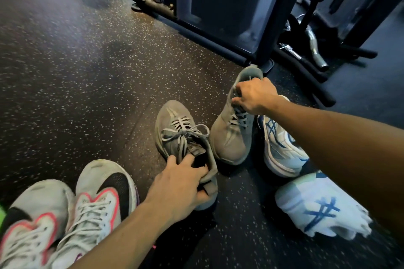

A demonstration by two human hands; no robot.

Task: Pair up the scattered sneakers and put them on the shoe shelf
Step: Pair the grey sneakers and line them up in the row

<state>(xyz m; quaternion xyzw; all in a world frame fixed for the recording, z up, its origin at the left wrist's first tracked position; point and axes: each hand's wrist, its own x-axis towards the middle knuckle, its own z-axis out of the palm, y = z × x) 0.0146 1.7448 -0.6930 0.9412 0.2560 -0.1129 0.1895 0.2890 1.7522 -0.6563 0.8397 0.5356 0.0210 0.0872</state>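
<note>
Two grey suede sneakers lie on the speckled floor. My left hand [181, 183] grips the heel collar of the nearer grey sneaker [175, 124], whose toe points away. My right hand [255, 98] holds the second grey sneaker [231, 137] by its laces and tongue, toe pointing toward me and heel raised. Two white sneakers with blue stripes sit at the right: one [282, 148] behind my right forearm, one [319, 214] nearer, partly hidden by the arm. A white, black and pink pair [98, 203] [32, 220] stands side by side at the lower left. No shoe shelf is in view.
A dark gym machine frame [229, 13] stands on the floor at the back, its base rail running right behind the raised grey sneaker. Chrome bar handles [314, 50] lie by it at the right. Open rubber floor [65, 72] stretches to the left.
</note>
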